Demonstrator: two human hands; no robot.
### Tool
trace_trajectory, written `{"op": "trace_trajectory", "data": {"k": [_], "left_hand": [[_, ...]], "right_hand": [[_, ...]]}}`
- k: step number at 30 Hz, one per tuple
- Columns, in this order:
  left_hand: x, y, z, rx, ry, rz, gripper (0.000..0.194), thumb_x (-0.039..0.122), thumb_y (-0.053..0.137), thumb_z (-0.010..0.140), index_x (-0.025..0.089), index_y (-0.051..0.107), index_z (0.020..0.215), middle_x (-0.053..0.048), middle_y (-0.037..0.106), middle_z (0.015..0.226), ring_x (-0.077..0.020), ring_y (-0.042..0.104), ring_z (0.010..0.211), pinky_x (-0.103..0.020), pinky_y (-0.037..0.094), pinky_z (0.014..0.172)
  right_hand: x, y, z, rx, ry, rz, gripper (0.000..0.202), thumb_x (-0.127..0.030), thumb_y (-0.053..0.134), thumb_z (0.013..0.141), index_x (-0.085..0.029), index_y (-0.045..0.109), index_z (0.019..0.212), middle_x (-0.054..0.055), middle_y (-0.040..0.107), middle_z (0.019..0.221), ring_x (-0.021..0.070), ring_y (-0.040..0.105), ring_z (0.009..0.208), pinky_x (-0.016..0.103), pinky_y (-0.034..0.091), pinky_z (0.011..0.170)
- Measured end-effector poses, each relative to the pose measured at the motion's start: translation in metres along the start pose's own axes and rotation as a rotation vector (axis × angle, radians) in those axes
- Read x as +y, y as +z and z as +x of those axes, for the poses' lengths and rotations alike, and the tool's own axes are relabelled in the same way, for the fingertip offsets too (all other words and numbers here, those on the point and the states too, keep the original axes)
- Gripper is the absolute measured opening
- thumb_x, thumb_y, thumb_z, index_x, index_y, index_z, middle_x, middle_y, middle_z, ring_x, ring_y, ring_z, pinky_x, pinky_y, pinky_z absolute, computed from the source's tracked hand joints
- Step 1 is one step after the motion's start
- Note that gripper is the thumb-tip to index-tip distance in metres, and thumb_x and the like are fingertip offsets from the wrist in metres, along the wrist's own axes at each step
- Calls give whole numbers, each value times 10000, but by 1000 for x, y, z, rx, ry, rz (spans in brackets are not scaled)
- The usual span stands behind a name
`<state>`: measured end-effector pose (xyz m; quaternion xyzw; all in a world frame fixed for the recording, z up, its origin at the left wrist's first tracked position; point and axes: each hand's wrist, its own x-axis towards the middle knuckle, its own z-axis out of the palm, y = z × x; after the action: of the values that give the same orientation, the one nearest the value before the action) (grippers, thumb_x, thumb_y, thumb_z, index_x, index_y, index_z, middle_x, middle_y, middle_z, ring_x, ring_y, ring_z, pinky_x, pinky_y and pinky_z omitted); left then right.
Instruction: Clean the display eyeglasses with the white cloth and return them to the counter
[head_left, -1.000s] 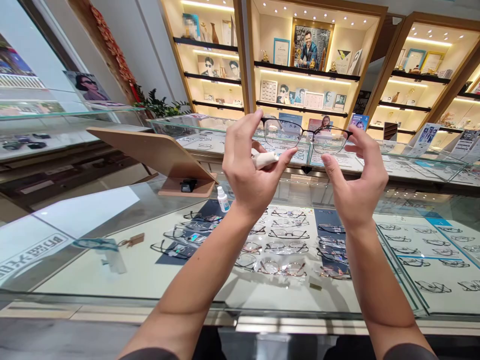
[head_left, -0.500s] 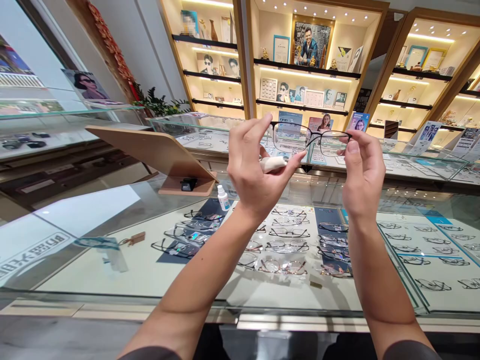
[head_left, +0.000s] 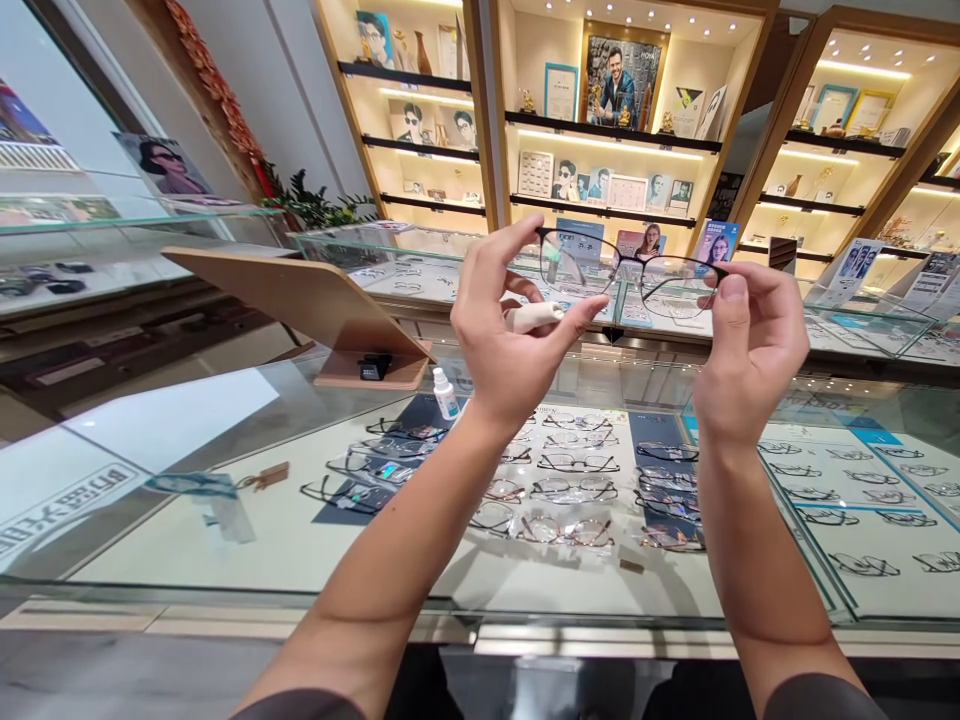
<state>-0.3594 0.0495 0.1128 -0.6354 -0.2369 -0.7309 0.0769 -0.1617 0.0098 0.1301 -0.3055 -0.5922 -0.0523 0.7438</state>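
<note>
A pair of thin, dark-rimmed eyeglasses (head_left: 630, 259) is raised above the counter, lenses facing away from me. My right hand (head_left: 754, 350) pinches its right corner between thumb and fingers. At the left corner, the index fingertip of my left hand (head_left: 504, 330) meets the frame, while that thumb is spread below the left lens. A bunched white cloth or tissue (head_left: 534, 317) is tucked in the curled fingers of my left hand. Below lie rows of eyeglasses (head_left: 574, 490) in the glass display counter (head_left: 285, 585).
A small white bottle (head_left: 445, 394) stands on the counter beside my left forearm. Left of it is a tilted wooden-backed mirror or stand (head_left: 300, 300). A brown tag (head_left: 268, 475) lies further left. More glass cases and lit shelves (head_left: 607, 125) line the back.
My right hand has moved right and turned slightly, still pinching the eyeglasses. The glasses have shifted and tilted a little. My left hand has moved slightly left, with the white cloth still in it.
</note>
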Motion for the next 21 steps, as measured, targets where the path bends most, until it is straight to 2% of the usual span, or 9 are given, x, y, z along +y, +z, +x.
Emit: {"op": "trace_trajectory", "data": {"k": [3, 8, 12, 17, 21], "left_hand": [[-9, 2, 0, -14, -29, -51, 855, 780, 794, 753, 389, 575, 1481, -93, 624, 1413, -252, 695, 1063, -320, 576, 704], [-21, 6, -2, 32, 55, -42, 891, 801, 764, 759, 399, 537, 1521, -101, 599, 1417, -274, 688, 1055, -352, 576, 753], [-29, 9, -4, 33, 73, -55, 915, 796, 774, 752, 414, 514, 1542, -101, 588, 1427, -277, 684, 1055, -364, 577, 773], [-33, 11, -5, 19, 58, -77, 923, 763, 795, 761, 429, 487, 1565, -99, 574, 1452, -278, 677, 1076, -370, 581, 785], [-32, 10, -5, 22, 59, -65, 861, 735, 791, 788, 421, 512, 1539, -94, 581, 1471, -227, 680, 979, -330, 571, 708]], "right_hand": [[-5, -1, -2, 16, 1, -19, 352, -604, 564, 1017, -301, 700, 1133, 53, 661, 1099, 257, 676, 1065, 498, 562, 963], [-13, -2, -4, 28, -9, -65, 354, -607, 560, 1015, -305, 702, 1133, 60, 665, 1115, 269, 675, 1081, 509, 567, 948], [-17, -4, -5, 32, 21, -12, 320, -589, 605, 998, -309, 712, 1109, 57, 666, 1122, 273, 672, 1102, 510, 563, 964], [-19, -5, -4, -23, 107, 88, 339, -604, 621, 981, -322, 713, 1145, 63, 658, 1188, 287, 649, 1183, 492, 577, 938], [-19, -4, -2, -20, 83, 114, 271, -553, 638, 983, -316, 722, 1081, 51, 677, 1125, 264, 665, 1125, 462, 574, 913]]}}
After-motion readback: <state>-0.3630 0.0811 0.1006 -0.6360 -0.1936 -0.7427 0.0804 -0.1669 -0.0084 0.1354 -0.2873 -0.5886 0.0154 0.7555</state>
